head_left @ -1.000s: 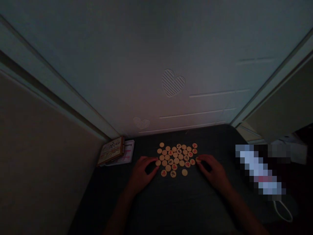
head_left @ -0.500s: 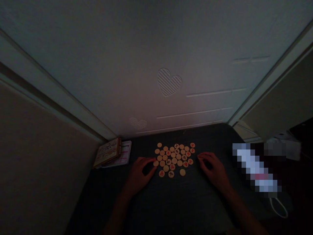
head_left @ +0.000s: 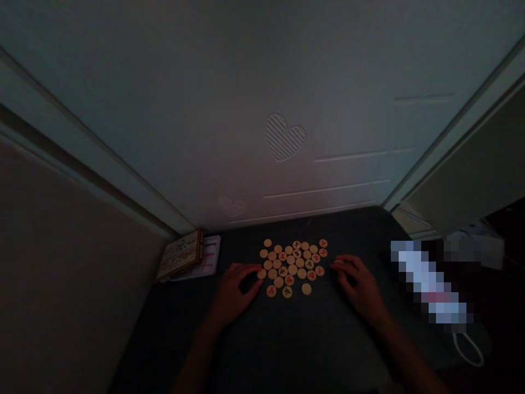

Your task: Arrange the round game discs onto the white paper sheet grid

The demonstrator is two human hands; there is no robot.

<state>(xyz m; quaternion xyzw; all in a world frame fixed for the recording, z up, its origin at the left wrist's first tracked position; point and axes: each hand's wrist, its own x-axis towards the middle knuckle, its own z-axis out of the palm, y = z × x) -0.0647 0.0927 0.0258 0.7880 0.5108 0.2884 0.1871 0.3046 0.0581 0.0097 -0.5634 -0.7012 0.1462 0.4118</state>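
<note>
While the thumb and forefinger of my left hand (head_left: pixel 238 291) form a narrow, rounded pinch, the edge disc (head_left: pixel 261 274) sits between their tips at the left border of the disc cluster (head_left: pixel 292 269). This pinch is spread just enough to admit the disc, and I judge it to bear on the rim rather than on the face. My right hand (head_left: pixel 358 282) stands beyond the cluster's right border, fingers curled, with a pale outer disc (head_left: pixel 338 262) at the fingertips; I cannot tell whether the thumb bears on it. For good handling, apply light, even pressure at opposite points of the rim, slide each piece flat on the dark table (head_left: pixel 287 339), and avoid pushing sideways into neighbouring discs, which lie close enough to shift easily. A low wrist should leave the marked faces readable. Relative to my grips, the main body of discs lies between both hands: just beside the left fingertips, and separated from the right ones by a strip of tabletop. A blank disc (head_left: pixel 306 289) rests apart on the near side.
</note>
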